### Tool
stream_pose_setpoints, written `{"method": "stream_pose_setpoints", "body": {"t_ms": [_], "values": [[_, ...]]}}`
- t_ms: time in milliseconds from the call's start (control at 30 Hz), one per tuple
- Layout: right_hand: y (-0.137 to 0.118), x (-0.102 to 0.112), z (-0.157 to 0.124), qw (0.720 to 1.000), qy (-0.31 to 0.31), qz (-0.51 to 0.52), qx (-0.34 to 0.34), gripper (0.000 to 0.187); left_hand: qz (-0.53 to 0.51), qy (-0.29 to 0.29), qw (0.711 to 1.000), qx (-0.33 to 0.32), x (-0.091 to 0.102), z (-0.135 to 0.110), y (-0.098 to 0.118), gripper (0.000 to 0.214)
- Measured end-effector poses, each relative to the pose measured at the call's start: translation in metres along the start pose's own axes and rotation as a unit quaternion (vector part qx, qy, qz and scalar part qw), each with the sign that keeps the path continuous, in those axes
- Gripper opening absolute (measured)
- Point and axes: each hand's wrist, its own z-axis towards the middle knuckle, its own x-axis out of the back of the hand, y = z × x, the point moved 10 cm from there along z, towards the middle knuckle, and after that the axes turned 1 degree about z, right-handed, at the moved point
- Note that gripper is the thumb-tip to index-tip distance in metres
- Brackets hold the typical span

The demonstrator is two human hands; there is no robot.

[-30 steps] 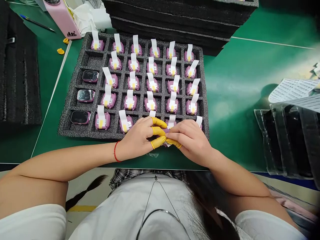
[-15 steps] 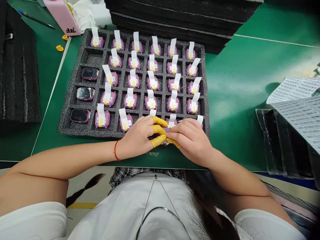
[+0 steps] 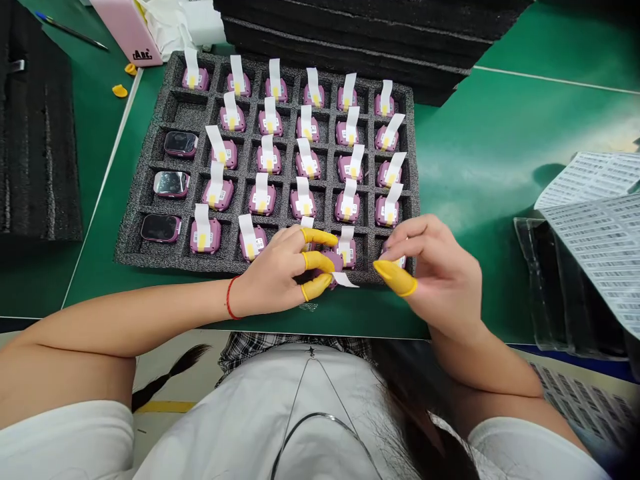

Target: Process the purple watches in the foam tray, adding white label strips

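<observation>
My left hand (image 3: 285, 270) is closed round a purple watch (image 3: 332, 261), with yellow finger cots on its thumb and two fingers. A white paper strip (image 3: 345, 279) sticks out from the watch toward the right. This watch is over the front edge of the black foam tray (image 3: 125, 237). My right hand (image 3: 435, 277) is apart from it, above the tray's front right corner. Its thumb, in a yellow cot, comes together with the fingers in a pinch; anything between them is too small to make out. Behind it a purple watch (image 3: 401, 260) is partly hidden.
Purple watches with white strips and yellow tabs fill most compartments. Three watches (image 3: 161, 228) lie screen up in the left column. Stacked black foam (image 3: 350, 40) stands behind, more foam (image 3: 40, 147) at left. Printed sheets (image 3: 595, 220) lie at right, a pink box (image 3: 127, 33) at back left.
My right hand has drawn away from the watch to the right, uncovering its white strip. My left hand keeps its hold in nearly the same place.
</observation>
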Motion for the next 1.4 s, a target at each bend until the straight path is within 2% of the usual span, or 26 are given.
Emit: {"method": "stream_pose_setpoints", "body": {"t_ms": [67, 133, 200, 267, 400, 467, 700, 1000, 1400], "values": [[0.029, -0.002, -0.001, 0.986, 0.003, 0.114, -0.125, 0.013, -0.006, -0.008, 0.999, -0.051, 0.003, -0.002, 0.009, 0.013], [0.047, -0.014, -0.006, 0.959, -0.02, 0.193, -0.206, 0.018, -0.028, -0.021, 0.996, -0.081, 0.004, -0.004, 0.014, 0.014], [0.057, -0.024, -0.01, 0.939, -0.033, 0.231, -0.251, 0.017, -0.041, -0.029, 0.997, -0.063, 0.003, -0.003, 0.009, 0.014], [0.06, -0.028, -0.012, 0.933, -0.034, 0.237, -0.269, 0.014, -0.031, -0.047, 0.998, -0.021, -0.001, -0.001, 0.0, 0.006], [0.06, -0.032, -0.017, 0.928, -0.036, 0.237, -0.285, 0.012, 0.032, -0.1, 0.994, 0.001, -0.015, -0.001, -0.005, 0.04], [0.059, -0.036, -0.019, 0.927, -0.045, 0.235, -0.287, 0.012, 0.06, -0.097, 0.993, 0.006, -0.016, -0.001, -0.006, 0.046], [0.05, -0.047, -0.019, 0.956, -0.071, 0.144, -0.247, 0.014, 0.119, -0.017, 0.993, -0.006, -0.015, -0.005, -0.001, 0.048], [0.046, -0.052, -0.017, 0.962, -0.108, 0.091, -0.234, 0.011, 0.119, -0.025, 0.993, 0.007, -0.018, -0.005, -0.003, 0.045], [0.045, -0.051, -0.015, 0.968, -0.103, 0.066, -0.22, 0.01, 0.128, -0.016, 0.992, -0.008, -0.019, -0.005, -0.002, 0.044]]}}
